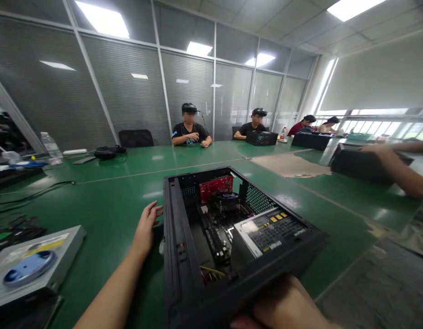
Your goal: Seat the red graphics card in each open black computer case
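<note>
An open black computer case lies before me with its near side tilted up. Inside are a red circuit card, a black CPU fan, a motherboard and a labelled power supply. My left hand is beside the case's left wall, fingers stretched out and apart; whether the fingertips touch it I cannot tell. At the near lower edge, my right hand grips the case from below, its fingers partly hidden under it.
On the left lie an optical drive with a blue ring-shaped object on it, cables and a plastic bottle. Cardboard covers part of the green table. To the right, a co-worker's arm reaches over another case.
</note>
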